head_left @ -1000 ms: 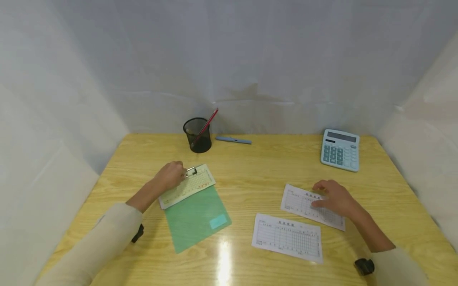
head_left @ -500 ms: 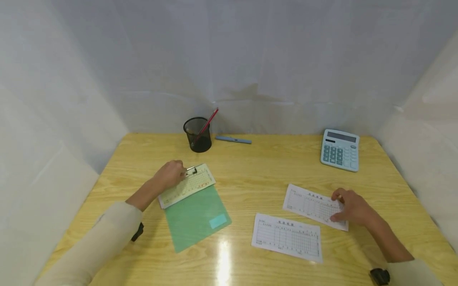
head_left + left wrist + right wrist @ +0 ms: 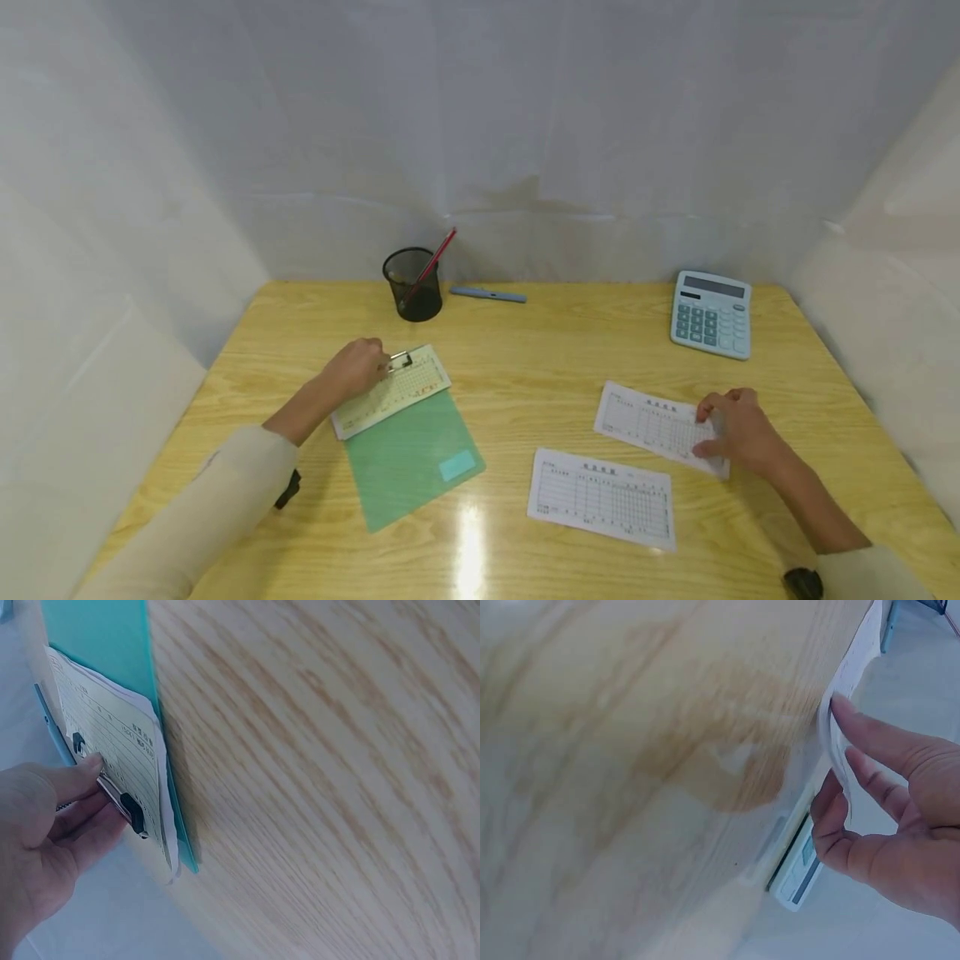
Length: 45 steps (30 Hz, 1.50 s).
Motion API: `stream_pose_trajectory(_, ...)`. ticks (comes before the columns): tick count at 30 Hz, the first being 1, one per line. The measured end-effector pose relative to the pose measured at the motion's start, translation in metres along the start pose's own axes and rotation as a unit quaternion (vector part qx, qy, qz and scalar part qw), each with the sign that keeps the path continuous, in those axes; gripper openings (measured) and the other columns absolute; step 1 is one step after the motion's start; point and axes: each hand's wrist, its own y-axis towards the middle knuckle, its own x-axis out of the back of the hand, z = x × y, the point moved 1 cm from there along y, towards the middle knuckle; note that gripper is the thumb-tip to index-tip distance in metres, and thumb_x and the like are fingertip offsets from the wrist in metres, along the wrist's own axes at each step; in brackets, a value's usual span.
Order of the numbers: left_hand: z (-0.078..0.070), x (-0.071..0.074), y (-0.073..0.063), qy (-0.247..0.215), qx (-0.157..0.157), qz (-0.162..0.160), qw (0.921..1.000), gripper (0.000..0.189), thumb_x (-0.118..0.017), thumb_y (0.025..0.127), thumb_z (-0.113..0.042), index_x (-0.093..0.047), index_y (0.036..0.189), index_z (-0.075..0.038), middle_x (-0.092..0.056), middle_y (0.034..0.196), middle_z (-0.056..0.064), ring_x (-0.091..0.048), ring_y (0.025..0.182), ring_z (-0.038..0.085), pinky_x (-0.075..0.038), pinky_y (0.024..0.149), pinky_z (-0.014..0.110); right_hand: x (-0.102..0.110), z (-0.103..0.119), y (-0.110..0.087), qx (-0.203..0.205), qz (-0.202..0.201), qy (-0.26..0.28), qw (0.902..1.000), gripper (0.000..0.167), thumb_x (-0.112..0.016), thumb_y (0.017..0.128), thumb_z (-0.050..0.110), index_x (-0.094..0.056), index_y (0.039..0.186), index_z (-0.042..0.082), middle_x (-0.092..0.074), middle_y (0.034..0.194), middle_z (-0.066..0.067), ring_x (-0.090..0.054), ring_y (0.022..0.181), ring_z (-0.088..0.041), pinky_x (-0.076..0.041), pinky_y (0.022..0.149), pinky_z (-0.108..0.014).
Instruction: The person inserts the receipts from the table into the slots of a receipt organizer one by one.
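My left hand [image 3: 356, 367] pinches the metal clip [image 3: 401, 361] at the top of a green clipboard [image 3: 408, 467]. Under that clip lies a stack of printed slips [image 3: 412, 387], the top one pale yellow with red marks at one corner. In the left wrist view, thumb and fingers close on the clip's black-ended wire. At the right, my right hand [image 3: 742, 437] holds the right end of a white printed form [image 3: 648, 418] between thumb and fingers. The right wrist view shows this form [image 3: 866, 641] bowed at the held end. Another white form [image 3: 600, 500] lies flat nearer me.
A black mesh pen cup [image 3: 415, 292] with a red pencil [image 3: 435, 262] stands at the back, beside a blue pen [image 3: 487, 294]. A light blue calculator [image 3: 711, 315] lies at the back right. White sheeting [image 3: 525, 125] surrounds the wooden table [image 3: 562, 350].
My right hand has moved right along the upper white form to its right end and taken hold there. That form has shifted slightly right. The left hand stays at the clip.
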Motion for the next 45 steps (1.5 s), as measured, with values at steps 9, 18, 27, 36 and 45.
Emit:
stream_pose_trajectory(9, -0.002, -0.001, 0.002, -0.002, -0.006, -0.007, 1.0, 0.011, -0.063, 0.085, -0.002, -0.072, 0.088, 0.003, -0.059, 0.078, 0.012, -0.047, 0.063, 0.015, -0.043, 0.055, 0.026, 0.002, 0.002, -0.003, 0.005, -0.004, 0.017, 0.9998, 0.017, -0.074, 0.076, 0.007, -0.067, 0.092, 0.006, -0.062, 0.113, -0.028, -0.058, 0.095, -0.036, -0.046, 0.078, -0.045)
stream_pose_trajectory(18, -0.002, -0.004, 0.001, 0.001, -0.004, -0.002, 1.0, 0.012, -0.064, 0.085, -0.003, -0.072, 0.091, 0.003, -0.06, 0.08, 0.012, -0.049, 0.065, 0.015, -0.045, 0.057, 0.027, 0.005, 0.009, 0.002, 0.023, -0.027, 0.046, 0.9983, 0.019, -0.064, 0.086, 0.008, -0.065, 0.105, 0.006, -0.063, 0.114, -0.023, -0.05, 0.081, -0.021, -0.038, 0.065, -0.027)
stream_pose_trajectory(27, -0.001, -0.005, 0.001, -0.007, -0.011, -0.017, 0.9998, 0.008, -0.066, 0.084, -0.003, -0.072, 0.084, 0.003, -0.06, 0.078, 0.012, -0.051, 0.064, 0.015, -0.045, 0.055, 0.026, 0.011, 0.029, 0.012, 0.05, -0.043, 0.089, 0.9939, 0.022, -0.065, 0.088, 0.012, -0.064, 0.109, 0.008, -0.063, 0.105, -0.014, -0.044, 0.07, -0.015, -0.034, 0.057, -0.023)
stream_pose_trajectory(36, 0.0, -0.005, 0.001, 0.009, -0.015, -0.016, 0.9997, 0.007, -0.067, 0.084, -0.003, -0.071, 0.082, 0.002, -0.058, 0.076, 0.011, -0.047, 0.062, 0.014, -0.042, 0.054, 0.025, 0.011, 0.065, 0.029, 0.107, -0.037, 0.161, 0.9805, 0.022, -0.065, 0.089, 0.012, -0.064, 0.11, 0.007, -0.063, 0.113, -0.017, -0.044, 0.063, -0.008, -0.037, 0.053, -0.021)
stream_pose_trajectory(45, 0.001, -0.005, 0.0, 0.005, -0.017, -0.017, 0.9997, 0.007, -0.066, 0.083, -0.003, -0.071, 0.081, 0.002, -0.058, 0.076, 0.012, -0.048, 0.062, 0.015, -0.043, 0.054, 0.024, -0.003, 0.119, 0.057, 0.144, 0.0, 0.203, 0.9685, 0.022, -0.066, 0.088, 0.012, -0.065, 0.109, 0.008, -0.063, 0.11, -0.013, -0.044, 0.064, -0.011, -0.037, 0.054, -0.021)
